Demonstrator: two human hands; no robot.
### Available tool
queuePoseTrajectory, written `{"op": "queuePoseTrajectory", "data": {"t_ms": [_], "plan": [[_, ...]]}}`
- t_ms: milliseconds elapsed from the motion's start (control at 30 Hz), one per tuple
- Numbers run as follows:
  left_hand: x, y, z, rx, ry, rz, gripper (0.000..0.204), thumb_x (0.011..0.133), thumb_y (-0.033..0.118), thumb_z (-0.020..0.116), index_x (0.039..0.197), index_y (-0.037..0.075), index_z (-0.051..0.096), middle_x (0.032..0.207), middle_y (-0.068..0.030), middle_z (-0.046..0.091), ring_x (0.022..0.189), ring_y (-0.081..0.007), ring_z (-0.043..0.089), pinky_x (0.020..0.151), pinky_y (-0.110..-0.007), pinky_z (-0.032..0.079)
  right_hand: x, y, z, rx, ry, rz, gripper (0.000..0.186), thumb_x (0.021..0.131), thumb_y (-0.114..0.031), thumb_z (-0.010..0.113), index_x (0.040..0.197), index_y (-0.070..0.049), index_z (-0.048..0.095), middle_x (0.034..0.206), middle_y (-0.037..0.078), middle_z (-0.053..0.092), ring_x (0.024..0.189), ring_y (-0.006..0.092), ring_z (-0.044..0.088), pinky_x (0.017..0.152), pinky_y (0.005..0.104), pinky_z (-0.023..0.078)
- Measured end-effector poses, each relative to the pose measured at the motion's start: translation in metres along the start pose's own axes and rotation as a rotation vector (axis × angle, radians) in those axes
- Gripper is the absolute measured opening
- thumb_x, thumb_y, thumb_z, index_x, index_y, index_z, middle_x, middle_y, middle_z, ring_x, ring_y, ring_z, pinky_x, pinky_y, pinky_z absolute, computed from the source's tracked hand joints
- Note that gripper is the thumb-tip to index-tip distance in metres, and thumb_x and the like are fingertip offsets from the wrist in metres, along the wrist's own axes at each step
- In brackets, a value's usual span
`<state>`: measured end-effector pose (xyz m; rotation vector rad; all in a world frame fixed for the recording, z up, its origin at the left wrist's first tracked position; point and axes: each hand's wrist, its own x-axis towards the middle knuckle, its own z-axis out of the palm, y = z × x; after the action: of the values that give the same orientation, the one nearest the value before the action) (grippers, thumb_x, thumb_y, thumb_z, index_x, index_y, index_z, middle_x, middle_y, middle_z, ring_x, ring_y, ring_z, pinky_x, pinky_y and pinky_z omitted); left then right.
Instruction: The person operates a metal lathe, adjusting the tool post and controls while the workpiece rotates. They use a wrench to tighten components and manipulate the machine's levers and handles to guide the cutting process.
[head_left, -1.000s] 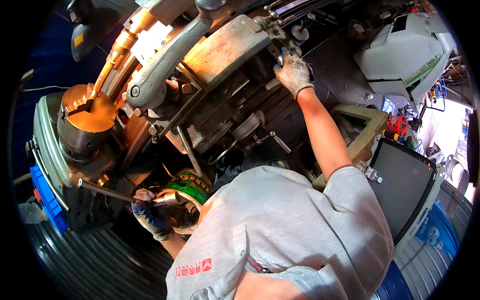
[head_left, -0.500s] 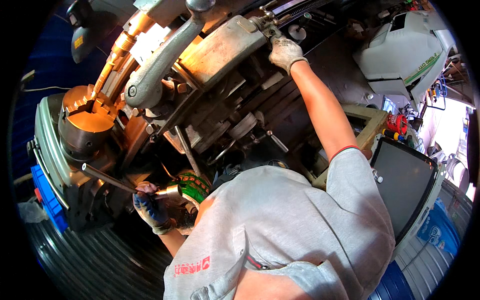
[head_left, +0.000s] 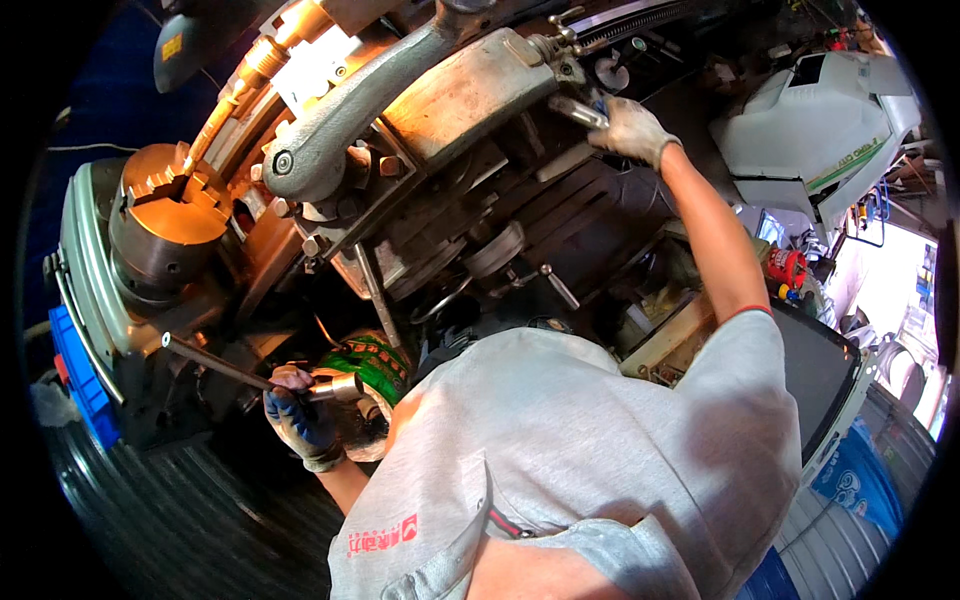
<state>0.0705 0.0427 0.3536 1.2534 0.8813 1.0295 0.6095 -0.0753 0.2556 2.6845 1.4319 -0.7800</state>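
Observation:
My left hand (head_left: 300, 425), gloved, grips a long metal bar (head_left: 215, 360) with a thick silver cylindrical end (head_left: 338, 388), low at the left beside a green-labelled round container (head_left: 368, 362). My gloved right hand (head_left: 630, 130) holds a short silver metal piece (head_left: 578, 111) just below the knobbed fitting (head_left: 565, 68) at the end of a cast slide (head_left: 460, 85); whether they touch I cannot tell. At the left stand the lathe chuck (head_left: 170, 230) and a brass-coloured drill (head_left: 215, 120) pointing into its jaws. A grey curved clamp lever (head_left: 350, 110) lies across the middle.
Below the slide are a handwheel (head_left: 495, 250) and handles. At the right are a white machine housing (head_left: 800, 135), a red can (head_left: 785, 266) and a dark screen (head_left: 815, 370). A blue crate (head_left: 80, 370) sits at the left, above a ribbed dark mat (head_left: 150, 510).
My right hand rose to the fitting, then moved right and slightly down, with the silver piece now showing in it. The view has shifted slightly. My left hand keeps its grip.

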Motion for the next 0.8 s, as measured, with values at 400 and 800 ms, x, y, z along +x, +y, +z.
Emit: {"op": "queuePoseTrajectory", "data": {"t_ms": [400, 800], "plan": [[-0.004, -0.010, 0.001, -0.048, -0.024, -0.103, 0.025, 0.096, 0.027, 0.049, 0.084, 0.005, 0.050, 0.084, -0.0044, 0.045, 0.081, -0.0168, 0.044, 0.077, -0.031, 0.038, 0.015, 0.012, -0.006, -0.751, 0.122, -0.884, 0.035, 0.078, -0.021, 0.055, 0.112, -0.017, 0.058, 0.121, 0.006, 0.054, 0.122, 0.0253, 0.045, 0.103, 0.0462, 0.033], [-0.013, -0.010, 0.017, -0.116, 0.046, -0.111, 0.026, 0.095, 0.026, 0.051, 0.085, 0.002, 0.052, 0.082, -0.0052, 0.049, 0.078, -0.0164, 0.047, 0.076, -0.031, 0.040, 0.001, 0.002, 0.026, 0.279, 0.459, -0.217, 0.060, 0.084, -0.035, 0.057, 0.132, -0.001, 0.042, 0.129, 0.024, 0.047, 0.119, 0.0446, 0.044, 0.100, 0.0428, 0.037]]}}
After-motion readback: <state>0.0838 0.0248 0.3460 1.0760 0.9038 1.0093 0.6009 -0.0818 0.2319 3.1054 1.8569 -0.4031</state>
